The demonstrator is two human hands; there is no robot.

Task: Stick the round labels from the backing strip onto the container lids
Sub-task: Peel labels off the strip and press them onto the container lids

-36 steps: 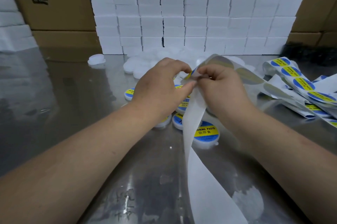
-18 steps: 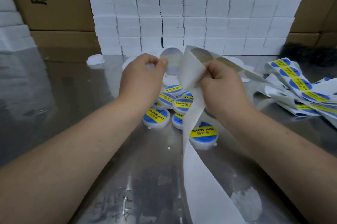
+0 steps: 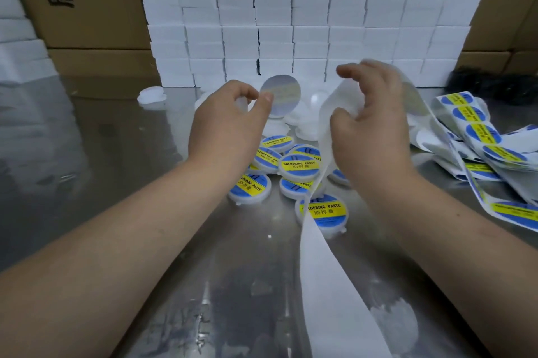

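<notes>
My left hand [image 3: 230,127] pinches a peeled round label [image 3: 281,95] by its edge, with the pale adhesive back facing me, above the white unlabelled lids [image 3: 302,120]. My right hand [image 3: 369,124] grips the white backing strip [image 3: 334,279], which drapes over its fingers and trails down toward me. Several lids with blue and yellow "Soldering Paste" labels [image 3: 300,167] lie clustered on the metal table below both hands.
A tangle of strip with unused blue-yellow labels [image 3: 480,136] lies at the right. A wall of white boxes [image 3: 291,22] stands behind, cardboard cartons [image 3: 81,2] at the left. One white lid [image 3: 151,94] sits apart at the back left. The steel tabletop [image 3: 116,168] is reflective.
The label came off the strip in my left hand, which moved left and up with it. My right hand lifted and shifted right with the strip, uncovering the labelled lids.
</notes>
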